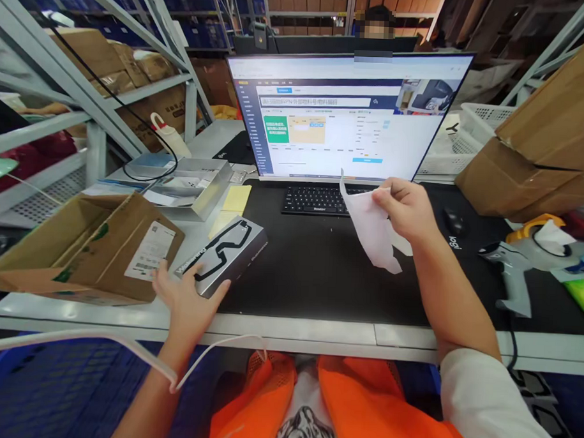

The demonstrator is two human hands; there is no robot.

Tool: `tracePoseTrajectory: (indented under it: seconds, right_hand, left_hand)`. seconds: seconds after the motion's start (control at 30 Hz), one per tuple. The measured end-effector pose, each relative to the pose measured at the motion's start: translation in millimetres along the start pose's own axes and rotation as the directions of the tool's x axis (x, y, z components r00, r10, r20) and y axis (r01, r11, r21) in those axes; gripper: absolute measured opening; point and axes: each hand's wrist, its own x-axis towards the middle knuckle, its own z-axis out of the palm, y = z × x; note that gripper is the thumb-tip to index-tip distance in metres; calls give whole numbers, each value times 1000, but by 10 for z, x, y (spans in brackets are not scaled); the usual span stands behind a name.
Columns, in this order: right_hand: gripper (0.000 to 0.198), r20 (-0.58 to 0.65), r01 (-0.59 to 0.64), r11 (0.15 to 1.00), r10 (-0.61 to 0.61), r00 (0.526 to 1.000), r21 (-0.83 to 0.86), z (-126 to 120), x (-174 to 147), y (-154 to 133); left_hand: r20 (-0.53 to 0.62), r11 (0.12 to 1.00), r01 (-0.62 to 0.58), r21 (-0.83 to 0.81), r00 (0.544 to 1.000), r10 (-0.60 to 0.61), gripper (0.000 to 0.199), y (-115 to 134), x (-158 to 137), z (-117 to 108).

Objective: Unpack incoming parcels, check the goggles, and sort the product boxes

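Near the desk's front left lies a grey product box point(231, 255) with a black design on its top. My left hand point(188, 295) is at its near left end, thumb against the front side and index finger at the top edge; the other fingers spread toward an open cardboard box point(147, 249) with a white label. Over the black desk mat point(294, 270), my right hand point(407, 207) pinches a thin white paper point(368, 228) by its upper right part. The paper hangs curled in front of the keyboard point(314, 200), hiding part of it.
A lit monitor point(319, 127) stands at the back. Right of the mat's middle are a mouse point(455, 221), a barcode scanner point(513, 278) and stacked cartons point(528, 170). Yellow notes point(235, 201) and a grey tray point(204, 190) lie at left. A white cord point(125, 344) crosses my left forearm.
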Motion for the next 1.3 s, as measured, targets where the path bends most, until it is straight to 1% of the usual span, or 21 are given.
tracePoseTrajectory:
  seconds: [0.07, 0.13, 0.17, 0.2, 0.27, 0.37, 0.4, 0.53, 0.6, 0.67, 0.73, 0.8, 0.87, 0.9, 0.93, 0.97, 1.0, 1.07, 1.13, 1.2, 1.3]
  right_hand:
    - [56, 18, -3, 996, 2, 1000, 87, -28, 65, -60]
    - [60, 44, 5, 985, -12, 999, 171, 14, 142, -91]
    - [62, 46, 14, 979, -24, 999, 205, 52, 181, -99]
    - [64, 31, 30, 973, -38, 999, 229, 94, 216, -103]
    - [64, -55, 77, 971, -66, 996, 227, 157, 262, -103]
    - [58, -269, 128, 989, -103, 958, 78, 132, 246, -71]
    - [57, -340, 129, 992, -121, 933, 0, 93, 221, -49]
    - [60, -503, 54, 976, -156, 850, -212, -83, 118, 84]
    - [62, -519, 34, 978, -138, 844, -205, -130, 102, 157]
    - [61, -532, 36, 987, -114, 839, -155, -144, 112, 224]
    - [60, -569, 30, 997, -69, 819, -78, -139, 138, 290]
    - [60, -613, 14, 1000, -14, 790, -5, -135, 174, 359]
    - [61, -632, 4, 999, 25, 774, 45, -145, 217, 429]
    - [63, -624, 2, 998, 40, 781, 66, -153, 236, 460]
    - [66, -595, -4, 996, 58, 802, 93, -162, 252, 487]
    - [70, -539, -18, 992, 85, 838, 128, -166, 263, 507]
    - [74, -454, -45, 985, 117, 883, 166, -163, 266, 519]
    - [78, -214, -130, 965, 179, 960, 227, -128, 250, 525]
    - [73, -36, -197, 952, 211, 977, 233, -63, 216, 512]
    - [62, -64, -205, 962, 219, 974, 183, 5, 182, 487]
    - [57, -276, -207, 975, 221, 935, 77, 41, 155, 433]
  left_hand:
    - [-30, 986, -167, -27, 986, 167, 47, 306, 61, -34]
    - [18, 929, -295, -225, 952, 307, 44, 710, 182, 42]
    - [79, 885, -282, -371, 940, 333, 50, 920, 255, 134]
    - [148, 821, -223, -526, 927, 346, 60, 1118, 329, 259]
    - [349, 639, 49, -768, 868, 353, 73, 1447, 454, 577]
    - [611, 477, 428, -768, 713, 344, 73, 1736, 547, 1047]
    - [631, 470, 461, -753, 708, 316, 71, 1783, 566, 1163]
    - [539, 539, 362, -760, 814, 214, 61, 1841, 701, 1387]
    - [547, 540, 366, -758, 807, 222, 59, 1858, 785, 1429]
    - [589, 468, 438, -768, 770, 245, 59, 1893, 811, 1491]
    - [654, 349, 560, -751, 702, 281, 61, 1938, 743, 1596]
    - [739, 271, 694, -667, 568, 363, 68, 1976, 591, 1726]
    - [794, 305, 768, -563, 400, 459, 71, 2002, 418, 1838]
    - [805, 341, 774, -535, 344, 482, 70, 2010, 350, 1875]
    - [810, 365, 765, -530, 329, 486, 69, 2014, 306, 1895]
    - [806, 371, 749, -549, 357, 472, 68, 2014, 291, 1899]
    - [792, 364, 724, -587, 419, 444, 67, 2009, 307, 1886]
    - [722, 356, 628, -692, 583, 373, 66, 1982, 414, 1817]
    - [612, 417, 471, -777, 720, 327, 62, 1937, 571, 1706]
    - [516, 485, 331, -809, 794, 320, 58, 1890, 719, 1578]
    - [468, 494, 277, -824, 825, 318, 56, 1845, 856, 1404]
